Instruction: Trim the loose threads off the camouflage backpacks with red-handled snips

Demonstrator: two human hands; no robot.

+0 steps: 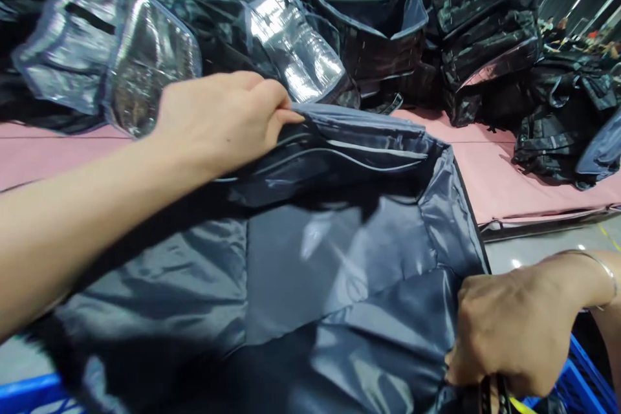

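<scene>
An open black fabric bag with glossy grey-blue lining (pixel 301 272) is held before the near edge of the pink-covered table (pixel 485 171). The left hand (pixel 228 119) pinches its far rim; the right hand (pixel 514 323) is closed on its right side. A bare pink strip lies right of the rim, bounded behind by black patterned fabric bags (pixel 490 32). Blue plastic latticework (pixel 30 392) shows below; glossy grey floor (pixel 548 247) lies at right.

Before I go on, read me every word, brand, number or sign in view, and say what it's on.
No text can be read.
Open bag: no lettering visible on its grey lining.
Dark bags behind it: any small marks are too blurred to read.
</scene>
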